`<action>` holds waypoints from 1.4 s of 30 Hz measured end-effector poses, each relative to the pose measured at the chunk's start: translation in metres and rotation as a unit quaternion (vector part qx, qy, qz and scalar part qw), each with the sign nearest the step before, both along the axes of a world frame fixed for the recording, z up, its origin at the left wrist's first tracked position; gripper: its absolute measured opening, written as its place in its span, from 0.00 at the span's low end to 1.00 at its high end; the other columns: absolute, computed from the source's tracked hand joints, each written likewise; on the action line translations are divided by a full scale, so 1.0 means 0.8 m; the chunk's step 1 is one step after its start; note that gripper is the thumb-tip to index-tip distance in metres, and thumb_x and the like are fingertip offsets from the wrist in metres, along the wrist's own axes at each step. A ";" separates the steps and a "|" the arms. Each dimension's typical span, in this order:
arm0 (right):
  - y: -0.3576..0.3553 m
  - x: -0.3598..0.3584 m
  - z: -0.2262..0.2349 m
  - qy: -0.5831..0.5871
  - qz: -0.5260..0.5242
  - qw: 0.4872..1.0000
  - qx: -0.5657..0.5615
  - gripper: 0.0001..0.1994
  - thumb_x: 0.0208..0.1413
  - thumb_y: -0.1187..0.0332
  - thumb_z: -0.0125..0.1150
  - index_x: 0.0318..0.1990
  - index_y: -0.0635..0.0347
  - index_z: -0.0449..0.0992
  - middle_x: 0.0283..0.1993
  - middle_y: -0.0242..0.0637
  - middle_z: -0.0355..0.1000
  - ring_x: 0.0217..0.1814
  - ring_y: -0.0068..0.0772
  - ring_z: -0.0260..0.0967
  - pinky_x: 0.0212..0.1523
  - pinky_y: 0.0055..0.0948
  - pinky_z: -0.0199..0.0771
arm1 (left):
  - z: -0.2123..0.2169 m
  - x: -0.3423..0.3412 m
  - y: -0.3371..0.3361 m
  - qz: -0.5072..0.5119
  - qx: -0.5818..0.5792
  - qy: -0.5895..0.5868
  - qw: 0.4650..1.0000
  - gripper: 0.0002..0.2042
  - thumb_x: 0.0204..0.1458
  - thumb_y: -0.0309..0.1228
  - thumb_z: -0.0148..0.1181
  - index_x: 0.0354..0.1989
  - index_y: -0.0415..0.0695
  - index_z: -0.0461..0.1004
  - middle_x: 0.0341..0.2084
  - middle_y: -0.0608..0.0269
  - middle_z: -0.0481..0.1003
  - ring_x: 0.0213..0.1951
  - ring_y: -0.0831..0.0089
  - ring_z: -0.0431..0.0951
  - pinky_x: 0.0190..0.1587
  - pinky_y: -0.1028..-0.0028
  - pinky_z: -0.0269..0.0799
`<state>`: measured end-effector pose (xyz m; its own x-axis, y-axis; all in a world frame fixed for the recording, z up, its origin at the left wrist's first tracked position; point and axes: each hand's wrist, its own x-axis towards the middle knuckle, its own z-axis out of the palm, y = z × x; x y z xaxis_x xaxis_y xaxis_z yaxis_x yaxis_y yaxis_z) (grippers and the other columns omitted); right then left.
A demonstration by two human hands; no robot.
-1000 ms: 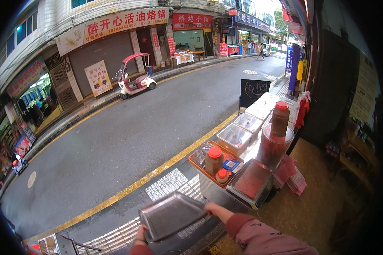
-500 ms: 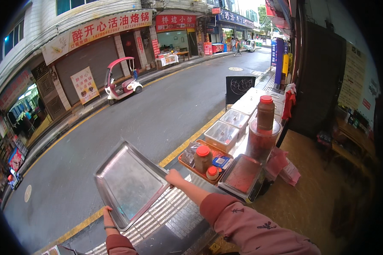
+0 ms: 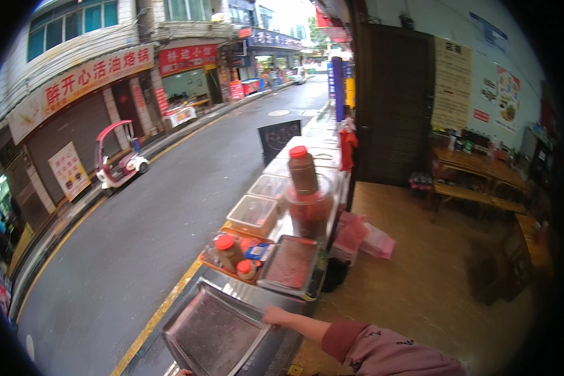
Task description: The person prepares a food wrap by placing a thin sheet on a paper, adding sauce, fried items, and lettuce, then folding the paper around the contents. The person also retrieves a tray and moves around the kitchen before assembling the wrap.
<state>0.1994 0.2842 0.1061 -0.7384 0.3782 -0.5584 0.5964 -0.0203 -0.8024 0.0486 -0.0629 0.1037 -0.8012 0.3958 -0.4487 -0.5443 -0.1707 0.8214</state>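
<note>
A shallow rectangular metal tray (image 3: pixel 222 332) with a raised rim is tilted over the near end of the counter. My right hand (image 3: pixel 274 317) grips its right edge, fingers closed around the rim. Only the fingertips of my left hand (image 3: pixel 185 372) show at the lower edge of the picture, on the tray's near rim. Just beyond the tray is an orange basket (image 3: pixel 210 262) with red-lidded jars (image 3: pixel 230 254) in it. Beside the basket lies another tray (image 3: pixel 289 268), holding something reddish.
Plastic food tubs (image 3: pixel 252 216) line the street side of the counter. A tall red-lidded jar (image 3: pixel 303 170) stands on a large clear container (image 3: pixel 309 210). Pink bags (image 3: pixel 349 232) hang at the right. Wooden tables (image 3: pixel 476 164) stand indoors; a three-wheeler (image 3: pixel 120 160) is parked across the street.
My view has turned right, showing more of the room. The tray has swung from over the kerb to the counter's near end. My left hand has mostly left the picture.
</note>
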 end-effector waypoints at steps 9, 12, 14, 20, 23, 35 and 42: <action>0.042 0.452 -0.011 0.287 -0.268 0.917 0.077 0.20 0.48 0.68 0.52 0.51 0.62 0.66 0.37 0.34 0.69 0.37 0.23 0.66 0.37 0.25 0.68 | 0.026 0.250 0.220 -0.158 0.091 0.031 0.983 0.11 0.34 0.38 0.48 0.26 0.48 0.67 0.26 0.66 0.67 0.31 0.70 0.67 0.35 0.73 0.65; 0.055 0.597 -0.003 0.261 -0.403 0.871 0.105 0.26 0.49 0.67 0.55 0.57 0.64 0.60 0.46 0.39 0.67 0.47 0.29 0.64 0.48 0.28 0.65 | 0.034 0.355 0.319 -0.215 0.103 0.027 0.971 0.15 0.34 0.41 0.50 0.31 0.47 0.69 0.26 0.66 0.70 0.29 0.70 0.70 0.35 0.73 0.67; 0.059 0.681 0.005 0.250 -0.512 0.812 0.125 0.24 0.51 0.66 0.56 0.56 0.63 0.62 0.43 0.33 0.68 0.43 0.24 0.63 0.44 0.25 0.65 | 0.041 0.429 0.374 -0.253 0.101 0.063 0.960 0.18 0.35 0.41 0.49 0.34 0.46 0.70 0.28 0.65 0.71 0.32 0.67 0.71 0.37 0.70 0.68; 0.027 0.955 0.014 0.335 -0.653 0.679 0.011 0.28 0.52 0.51 0.54 0.55 0.60 0.63 0.45 0.37 0.68 0.37 0.24 0.66 0.37 0.26 0.69 | 0.066 0.686 0.532 -0.504 0.155 -0.057 0.848 0.23 0.39 0.40 0.47 0.45 0.44 0.64 0.39 0.62 0.66 0.42 0.65 0.66 0.46 0.70 0.62; -0.011 1.105 -0.013 0.392 -0.738 0.548 -0.040 0.23 0.58 0.51 0.44 0.53 0.59 0.64 0.48 0.35 0.68 0.42 0.28 0.67 0.40 0.28 0.69 | 0.061 0.833 0.599 -0.579 0.086 -0.096 0.805 0.26 0.38 0.42 0.48 0.47 0.44 0.63 0.41 0.61 0.66 0.43 0.64 0.66 0.47 0.69 0.62; -0.241 1.491 -0.107 0.259 -0.958 0.119 -0.028 0.09 0.56 0.65 0.53 0.38 0.62 0.71 0.34 0.35 0.71 0.34 0.27 0.69 0.34 0.22 0.70 | -0.013 1.523 0.754 -0.767 0.084 -0.071 0.633 0.23 0.30 0.30 0.46 0.41 0.37 0.66 0.31 0.56 0.71 0.33 0.61 0.71 0.38 0.68 0.71; -0.288 1.687 -0.117 0.236 -0.969 -0.024 0.070 0.09 0.50 0.70 0.60 0.35 0.59 0.67 0.27 0.31 0.69 0.27 0.22 0.67 0.29 0.20 0.67 | -0.001 1.869 0.705 -0.842 0.019 -0.042 0.538 0.15 0.30 0.29 0.46 0.30 0.38 0.68 0.27 0.57 0.70 0.29 0.65 0.72 0.33 0.71 0.71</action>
